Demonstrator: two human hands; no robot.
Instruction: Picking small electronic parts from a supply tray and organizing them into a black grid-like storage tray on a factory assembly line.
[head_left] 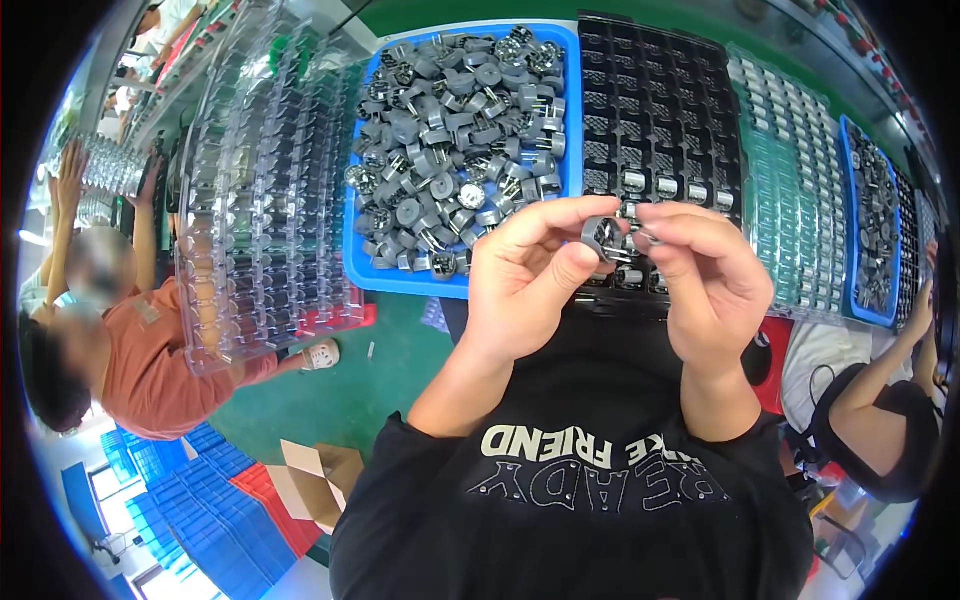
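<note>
My left hand [525, 280] pinches a round dark grey part [603, 236] between thumb and fingers, its inner face and metal pins turned towards my right hand. My right hand [715, 280] has its thumb and fingertips closed on a small shiny metal piece [648, 237], right beside the pins; its exact kind is too small to make out. Both hands are over the near edge of a black moulded tray [660, 110], which has silver cylinders [668, 187] in some of its pockets. Just left of it, a blue bin [420, 284] is heaped with similar grey pinned parts [440, 130].
Clear plastic trays [270, 190] stand left of the bin. Rightward are a tray of silver cylinders [785, 190] over green and another blue bin [855, 290]. People work on both sides. Blue crates [210, 510] and an open cardboard box [310, 480] are on the floor.
</note>
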